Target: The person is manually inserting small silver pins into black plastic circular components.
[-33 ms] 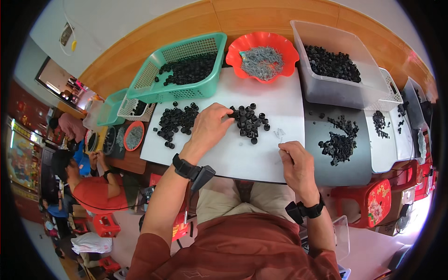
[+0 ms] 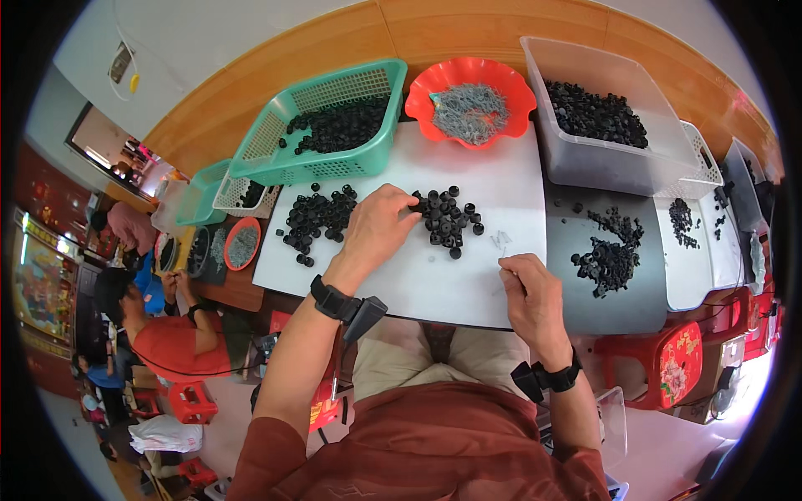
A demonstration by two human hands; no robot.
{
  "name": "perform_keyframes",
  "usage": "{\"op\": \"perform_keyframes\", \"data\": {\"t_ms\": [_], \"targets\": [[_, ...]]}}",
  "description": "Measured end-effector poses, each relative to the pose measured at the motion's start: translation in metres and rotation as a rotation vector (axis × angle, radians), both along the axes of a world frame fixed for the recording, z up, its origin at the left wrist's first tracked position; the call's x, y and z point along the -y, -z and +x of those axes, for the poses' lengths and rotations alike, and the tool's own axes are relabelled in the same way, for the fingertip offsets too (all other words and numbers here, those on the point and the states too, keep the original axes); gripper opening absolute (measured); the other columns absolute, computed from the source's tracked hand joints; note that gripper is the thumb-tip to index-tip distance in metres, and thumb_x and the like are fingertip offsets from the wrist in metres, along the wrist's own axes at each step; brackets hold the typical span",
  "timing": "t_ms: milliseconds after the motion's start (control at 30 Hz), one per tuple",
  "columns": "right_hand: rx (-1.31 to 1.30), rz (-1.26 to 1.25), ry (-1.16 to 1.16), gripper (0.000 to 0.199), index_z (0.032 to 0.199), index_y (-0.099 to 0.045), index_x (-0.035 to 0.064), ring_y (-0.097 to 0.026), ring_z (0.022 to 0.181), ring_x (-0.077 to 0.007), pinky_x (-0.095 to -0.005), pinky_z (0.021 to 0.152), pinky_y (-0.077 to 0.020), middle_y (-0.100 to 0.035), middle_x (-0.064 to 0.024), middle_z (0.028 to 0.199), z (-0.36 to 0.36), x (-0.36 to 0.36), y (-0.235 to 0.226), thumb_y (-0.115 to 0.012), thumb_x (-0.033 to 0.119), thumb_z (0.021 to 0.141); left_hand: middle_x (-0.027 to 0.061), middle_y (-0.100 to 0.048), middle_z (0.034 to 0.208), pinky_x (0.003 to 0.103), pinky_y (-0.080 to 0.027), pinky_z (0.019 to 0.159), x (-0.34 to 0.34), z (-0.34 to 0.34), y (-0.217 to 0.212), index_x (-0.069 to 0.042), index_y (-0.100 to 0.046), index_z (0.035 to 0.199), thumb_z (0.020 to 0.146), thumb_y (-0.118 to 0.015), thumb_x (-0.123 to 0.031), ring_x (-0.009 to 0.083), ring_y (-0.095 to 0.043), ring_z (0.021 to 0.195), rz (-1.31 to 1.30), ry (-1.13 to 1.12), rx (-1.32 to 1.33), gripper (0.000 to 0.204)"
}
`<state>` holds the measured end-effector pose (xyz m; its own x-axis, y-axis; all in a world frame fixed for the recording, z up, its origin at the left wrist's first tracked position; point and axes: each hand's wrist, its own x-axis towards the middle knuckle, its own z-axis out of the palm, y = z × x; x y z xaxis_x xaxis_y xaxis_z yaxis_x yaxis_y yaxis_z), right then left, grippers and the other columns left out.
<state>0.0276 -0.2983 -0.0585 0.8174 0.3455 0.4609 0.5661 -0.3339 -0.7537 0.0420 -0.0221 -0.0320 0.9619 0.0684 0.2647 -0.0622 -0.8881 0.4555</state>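
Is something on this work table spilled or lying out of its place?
Nothing looks spilled. Small black round parts lie in loose piles on the white board, with a few strays on the neighbouring grey board.

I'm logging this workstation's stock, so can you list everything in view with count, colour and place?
white board: one, white, centre of table
small ring parts: two loose piles, black, on the board
green basket: one, teal, back left, holds black parts
red bowl: one, red, back centre, holds grey metal bits
clear bin: one, translucent, back right, holds black parts
dark mat: one, grey, right of the board, with a black pile
left hand: on the board, fingers touching the middle pile
right hand: closed, at the board's near edge
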Motion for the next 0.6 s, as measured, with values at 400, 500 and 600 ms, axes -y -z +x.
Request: {"op": "perform_keyframes", "data": {"t_ms": [400,500,600], "targets": [[0.020,0.046,-0.026,0.015,0.102,-0.064,0.0024,-0.066,0.075,-0.0338,-0.0389,0.065,-0.0531,-0.067,-0.0132,0.096,-0.001,0.003,-0.001,-0.062,-0.003,0.088,0.0113,-0.064,0.100,0.037,-0.051,0.076,0.006,-0.007,0.000,-0.003,-0.072,0.098,0.081,-0.076,-0.014,0.0288,-0.064,0.085,0.045,-0.035,-0.063,0.020],[0.049,0.049,-0.020,0.014,0.102,-0.064,0.0025,-0.066,0.073,-0.0338,-0.0392,0.064,-0.0525,-0.067,-0.0129,0.095,-0.001,0.004,0.000,-0.062,-0.003,0.089,0.0121,-0.064,0.101,0.038,-0.051,0.077,0.008,-0.011,0.001,-0.002,-0.071,0.096,0.080,-0.076,-0.014,0.0296,-0.064,0.087,0.052,-0.045,-0.066,0.020],[0.055,0.060,-0.016,0.013,0.102,-0.064,0.0025,-0.065,0.072,-0.0340,-0.0399,0.063,-0.0521,-0.066,-0.0129,0.095,-0.001,0.004,0.002,-0.061,-0.002,0.089,0.0129,-0.065,0.101,0.039,-0.051,0.079,0.011,-0.017,0.002,0.000,-0.070,0.094,0.080,-0.076,-0.014,0.0302,-0.065,0.089,0.074,-0.064,-0.062,0.020]]}}
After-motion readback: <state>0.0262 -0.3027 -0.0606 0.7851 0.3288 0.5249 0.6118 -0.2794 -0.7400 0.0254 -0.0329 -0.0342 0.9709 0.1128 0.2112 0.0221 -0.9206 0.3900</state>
